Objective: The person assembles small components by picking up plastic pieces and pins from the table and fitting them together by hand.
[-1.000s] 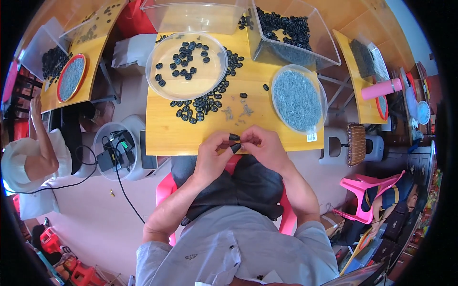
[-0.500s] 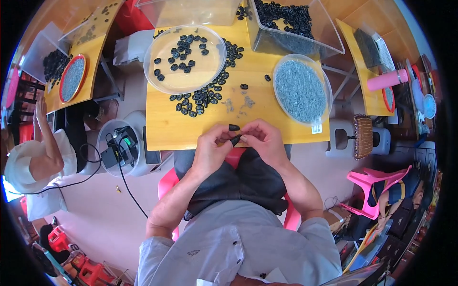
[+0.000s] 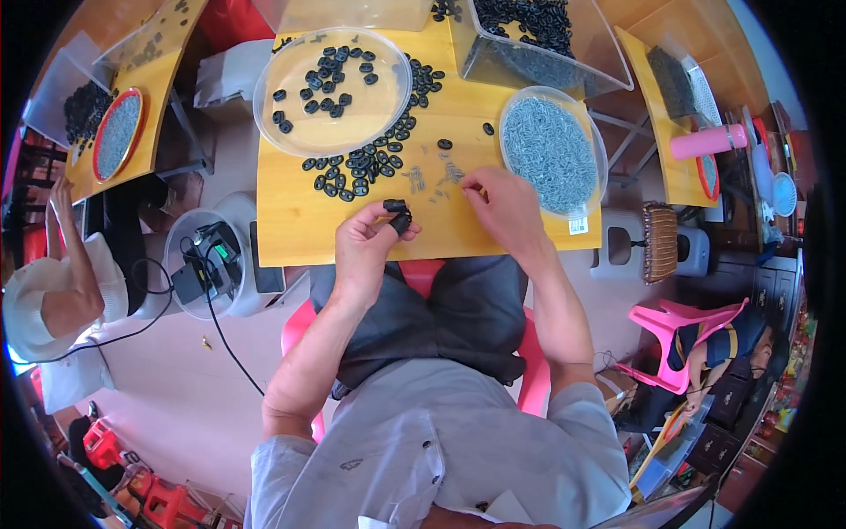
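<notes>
My left hand (image 3: pixel 363 242) is raised over the front of the yellow table (image 3: pixel 304 216). Black covers sit on its thumb and forefinger tips, which pinch a small black piece, mostly hidden by the covers. My right hand (image 3: pixel 504 204) hovers further right with its fingertips drawn together; whatever is between them is too small to make out. Just beyond those fingertips lie loose small grey metal pins or screws (image 3: pixel 416 182). Several black oval pieces with two holes (image 3: pixel 359 187) lie scattered left of them. A round clear tray (image 3: pixel 282 75) holds more black pieces.
A round clear tub of grey metal pins (image 3: pixel 552 154) stands at right. Behind it is a clear bin (image 3: pixel 573 70) with black pieces. A single black oval piece (image 3: pixel 445 144) lies mid-table. Left, a bucket (image 3: pixel 181 291) holds cabled devices; another person (image 3: pixel 75 273) sits beyond.
My hands have parted. The right one has moved forward and right toward the loose metal pins; the left has shifted slightly left and forward, still pinching. The view has shifted a little.
</notes>
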